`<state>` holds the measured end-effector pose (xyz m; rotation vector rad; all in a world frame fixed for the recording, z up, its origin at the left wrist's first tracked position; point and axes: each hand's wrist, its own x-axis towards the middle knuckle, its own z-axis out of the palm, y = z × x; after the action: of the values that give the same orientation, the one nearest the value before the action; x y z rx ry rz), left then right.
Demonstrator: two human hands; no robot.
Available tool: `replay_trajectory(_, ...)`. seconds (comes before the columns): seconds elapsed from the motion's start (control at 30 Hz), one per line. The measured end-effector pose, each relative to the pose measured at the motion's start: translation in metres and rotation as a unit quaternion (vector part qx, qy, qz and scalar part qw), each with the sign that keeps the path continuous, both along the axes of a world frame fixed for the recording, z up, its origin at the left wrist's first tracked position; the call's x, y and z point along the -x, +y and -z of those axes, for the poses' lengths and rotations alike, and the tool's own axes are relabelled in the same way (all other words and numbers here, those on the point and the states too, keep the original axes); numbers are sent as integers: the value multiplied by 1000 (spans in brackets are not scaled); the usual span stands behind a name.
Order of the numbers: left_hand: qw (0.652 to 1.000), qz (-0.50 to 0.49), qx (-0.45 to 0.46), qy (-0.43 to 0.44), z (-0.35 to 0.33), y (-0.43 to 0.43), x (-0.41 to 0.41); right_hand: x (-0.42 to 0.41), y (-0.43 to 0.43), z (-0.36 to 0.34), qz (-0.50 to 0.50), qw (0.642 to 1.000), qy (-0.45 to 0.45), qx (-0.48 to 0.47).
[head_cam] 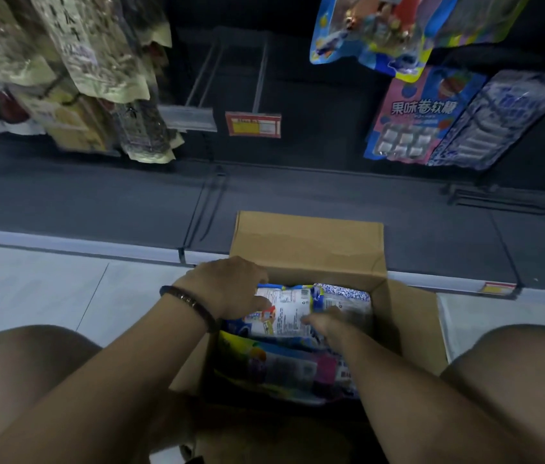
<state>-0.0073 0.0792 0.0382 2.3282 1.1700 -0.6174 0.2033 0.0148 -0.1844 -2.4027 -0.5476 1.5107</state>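
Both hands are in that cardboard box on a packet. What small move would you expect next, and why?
Probably lifting the packet out of the box toward the bare hooks above. The left-hand grip holds its upper left edge, the right-hand grip, blurred, touches its lower right corner, and other snack packets hang nearby.

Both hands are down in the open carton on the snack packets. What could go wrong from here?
1. The white packet lies packed close among others in the cardboard box. Lifting it could drag the blue-patterned packet beside it out too.
2. The left hand holds only its top edge, and the right hand is blurred. The grip may be loose, so the packet might slip.
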Motion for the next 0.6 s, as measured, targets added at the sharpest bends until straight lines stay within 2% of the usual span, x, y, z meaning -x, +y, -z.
replay_trajectory(0.37,998,-20,15,59,21,4,5,-9,-6,-4,19,995,91,-25)
replay_trajectory(0.6,993,-59,-26,95,19,-4,3,-7,-17,-66,-69,968,88,-223)
